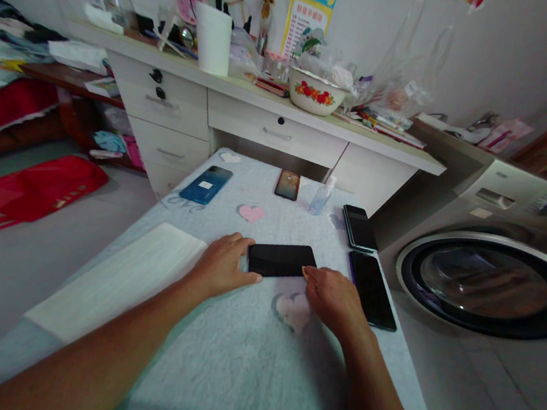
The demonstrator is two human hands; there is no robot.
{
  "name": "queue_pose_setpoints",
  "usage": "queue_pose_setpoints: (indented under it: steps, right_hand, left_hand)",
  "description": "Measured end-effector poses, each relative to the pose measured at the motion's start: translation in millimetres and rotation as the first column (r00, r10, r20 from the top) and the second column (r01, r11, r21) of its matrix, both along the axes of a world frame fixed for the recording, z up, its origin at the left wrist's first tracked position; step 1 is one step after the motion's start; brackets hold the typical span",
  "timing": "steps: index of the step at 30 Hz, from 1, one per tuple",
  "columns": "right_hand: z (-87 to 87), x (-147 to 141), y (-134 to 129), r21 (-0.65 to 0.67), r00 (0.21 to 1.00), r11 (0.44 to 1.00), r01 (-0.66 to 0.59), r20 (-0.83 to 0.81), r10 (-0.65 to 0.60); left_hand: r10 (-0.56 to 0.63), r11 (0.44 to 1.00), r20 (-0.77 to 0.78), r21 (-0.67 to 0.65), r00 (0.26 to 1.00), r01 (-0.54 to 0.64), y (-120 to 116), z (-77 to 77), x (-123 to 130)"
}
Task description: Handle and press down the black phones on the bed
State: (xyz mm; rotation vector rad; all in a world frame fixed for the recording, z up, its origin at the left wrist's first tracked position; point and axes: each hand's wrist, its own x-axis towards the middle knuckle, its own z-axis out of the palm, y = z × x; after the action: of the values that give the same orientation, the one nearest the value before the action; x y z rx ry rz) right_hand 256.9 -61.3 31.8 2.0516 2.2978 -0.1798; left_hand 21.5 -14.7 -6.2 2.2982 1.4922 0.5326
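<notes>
A black smartphone (280, 260) lies screen up on the cloth-covered table, between my two hands. My left hand (223, 263) holds its left end, fingers at the upper corner and thumb along the near edge. Curled at the phone's lower right corner is my right hand (331, 294), its fingertips touching the edge; whatever they may pinch is hidden. Close to that hand, a dark tablet-like phone (374, 291) rests along the table's right side. Beyond it are stacked dark phones (360, 228). A clear spray bottle (322, 197) stands farther back.
A blue phone (206, 185) and a small brown-screened phone (287, 185) lie toward the far edge. Left of my arm is a folded white cloth (117, 278). A cluttered desk (245, 117) backs the table; a washing machine (500, 242) stands right. A red bag (38, 187) is on the floor.
</notes>
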Motion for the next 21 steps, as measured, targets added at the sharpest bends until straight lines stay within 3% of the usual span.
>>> queue_pose_setpoints:
  steps: [8,21]
  right_hand:
    - [-0.5,13,7,-0.005,0.996,0.997,0.071,0.063,-0.07]
    - [-17.4,17,19,0.127,0.998,0.99,0.065,0.012,-0.067]
  left_hand:
    - [-0.002,1.0,-0.025,0.009,1.0,0.003,1,-2.3,0]
    - [-0.022,0.999,-0.055,0.043,0.998,0.024,1,-3.1,0]
